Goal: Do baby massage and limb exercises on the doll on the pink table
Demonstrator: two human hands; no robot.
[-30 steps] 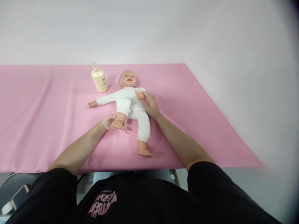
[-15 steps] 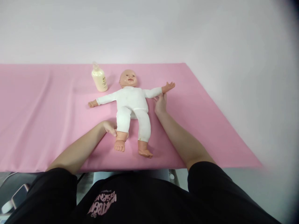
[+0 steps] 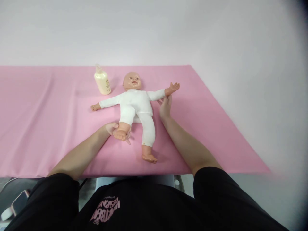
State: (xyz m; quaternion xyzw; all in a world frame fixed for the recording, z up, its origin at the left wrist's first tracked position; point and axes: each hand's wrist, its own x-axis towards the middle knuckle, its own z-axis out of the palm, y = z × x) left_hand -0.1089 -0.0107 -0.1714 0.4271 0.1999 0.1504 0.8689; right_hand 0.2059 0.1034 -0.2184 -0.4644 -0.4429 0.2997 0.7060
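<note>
The left hand (image 3: 115, 129) cups the doll (image 3: 136, 104) by its bent leg, fingers wrapped around the foot. The right hand (image 3: 165, 106), arm extended, grasps the doll's outstretched arm from below.

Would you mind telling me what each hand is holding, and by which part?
The left hand holds the doll by the foot of its bent leg. The right hand touches the doll's outstretched arm near the wrist; a closed grip cannot be told.
</note>
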